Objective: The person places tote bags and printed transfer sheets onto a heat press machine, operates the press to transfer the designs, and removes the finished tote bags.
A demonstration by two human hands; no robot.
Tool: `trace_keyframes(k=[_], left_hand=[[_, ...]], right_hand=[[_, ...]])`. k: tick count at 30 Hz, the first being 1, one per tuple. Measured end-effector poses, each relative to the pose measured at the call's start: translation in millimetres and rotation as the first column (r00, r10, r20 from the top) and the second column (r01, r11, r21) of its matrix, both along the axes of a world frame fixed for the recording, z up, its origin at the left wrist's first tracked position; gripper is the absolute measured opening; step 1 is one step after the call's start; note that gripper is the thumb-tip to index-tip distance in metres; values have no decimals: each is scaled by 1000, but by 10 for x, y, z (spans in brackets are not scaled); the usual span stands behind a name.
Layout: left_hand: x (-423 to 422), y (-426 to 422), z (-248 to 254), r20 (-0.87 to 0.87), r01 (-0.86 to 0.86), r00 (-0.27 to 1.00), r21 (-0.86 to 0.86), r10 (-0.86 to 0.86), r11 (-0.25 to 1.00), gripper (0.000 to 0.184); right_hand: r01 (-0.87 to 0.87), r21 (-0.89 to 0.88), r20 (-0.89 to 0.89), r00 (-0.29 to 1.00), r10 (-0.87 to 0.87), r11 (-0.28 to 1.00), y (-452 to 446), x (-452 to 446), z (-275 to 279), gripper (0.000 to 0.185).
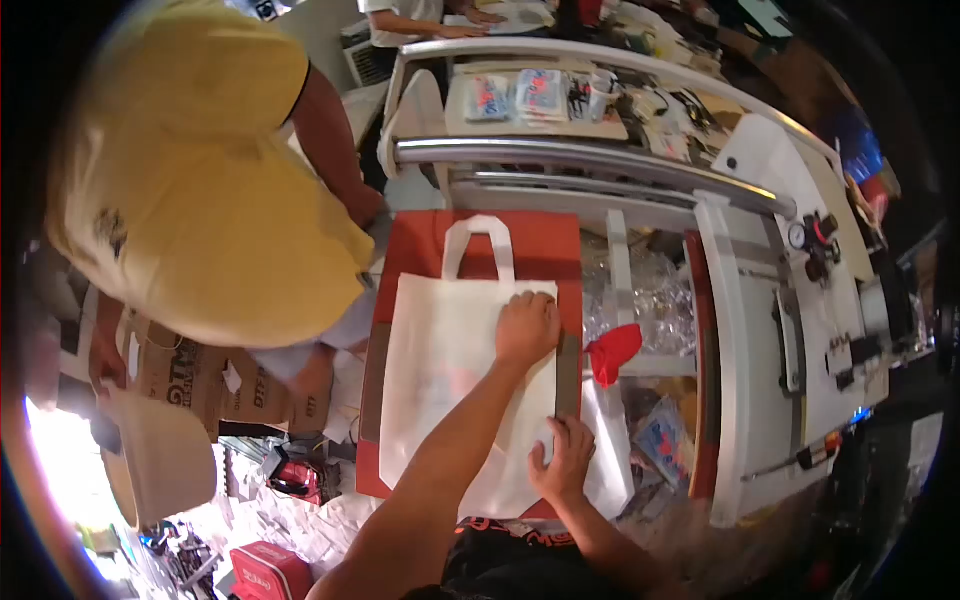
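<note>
A white bag [440, 370] lies flat on a red board [550, 245], its looped handle [480, 235] pointing away from me. One of my hands, my left hand [528, 328], rests on the bag's upper right part, fingers bent over its top edge; whether it pinches the fabric is unclear. Lower down, my right hand [563, 458] touches the bag's right edge, thumb apart from the curled fingers. Faint print shows through the middle of the bag, partly behind my left forearm.
A person in a yellow shirt [200, 200] stands close at the left. Metal rollers [590, 160] cross beyond the board. A machine frame [750, 350] stands right, beside a red cloth [615, 353]. Another person's hands [470, 25] are at the far table.
</note>
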State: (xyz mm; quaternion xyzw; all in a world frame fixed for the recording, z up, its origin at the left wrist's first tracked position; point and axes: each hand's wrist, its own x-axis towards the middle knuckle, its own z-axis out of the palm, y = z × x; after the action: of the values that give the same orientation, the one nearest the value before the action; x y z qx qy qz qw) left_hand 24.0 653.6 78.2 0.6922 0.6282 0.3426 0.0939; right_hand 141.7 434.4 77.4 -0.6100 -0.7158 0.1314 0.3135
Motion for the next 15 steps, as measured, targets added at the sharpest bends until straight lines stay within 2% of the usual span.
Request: trace_keyframes(k=[3, 5, 6, 9, 11, 15], left_hand=[[6, 8, 16, -79, 26, 997, -14, -27, 1000, 18], [-6, -23, 6, 0, 42, 999, 67, -42, 997, 18], [-107, -11, 71, -38, 9, 999, 58, -7, 998, 19], [-28, -32, 94, -35, 29, 999, 43, -27, 999, 22], [-34, -5, 89, -17, 4, 1000, 70, -3, 998, 22], [-32, -49, 98, 1, 6, 1000, 42, -7, 999, 22]], right_hand=[[-55, -3, -48, 997, 54, 999, 53, 42, 31, 51], [-91, 19, -119, 989, 93, 996, 87, 88, 12, 51], [-153, 25, -135, 979, 155, 988, 171, 77, -25, 49], [-200, 27, -152, 968, 202, 979, 203, 182, -93, 44], [-185, -48, -190, 966, 173, 981, 200, 215, -123, 42], [-189, -73, -227, 959, 169, 979, 190, 234, -193, 42]])
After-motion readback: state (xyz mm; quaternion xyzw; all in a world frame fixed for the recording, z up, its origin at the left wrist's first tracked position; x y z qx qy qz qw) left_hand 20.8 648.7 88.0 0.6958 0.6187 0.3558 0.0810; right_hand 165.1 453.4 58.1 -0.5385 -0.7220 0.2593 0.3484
